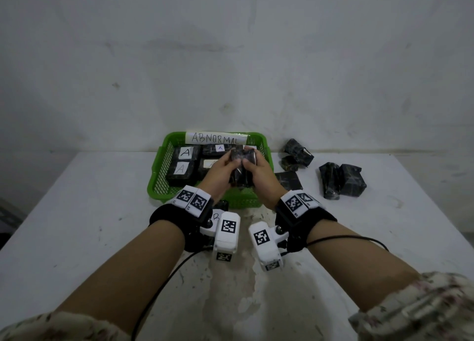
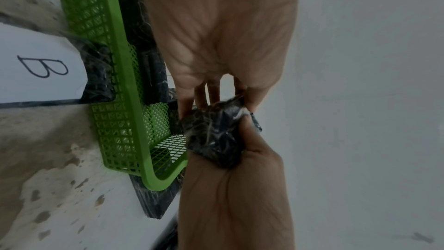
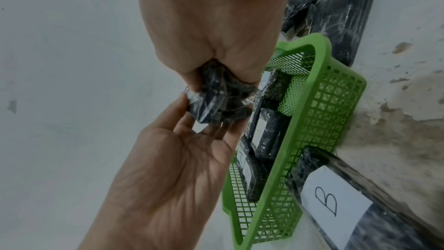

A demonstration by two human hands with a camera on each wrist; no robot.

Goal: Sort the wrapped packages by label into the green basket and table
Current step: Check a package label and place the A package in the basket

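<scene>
Both hands (image 1: 238, 171) around package (image 1: 242, 158) over basket (image 1: 159, 184)

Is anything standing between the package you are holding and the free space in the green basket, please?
Nothing visible does. Both the left hand and right hand hold the wrapped package above the green basket, whose near right part shows bare mesh; the A-labelled packages lie further left and back.
</scene>
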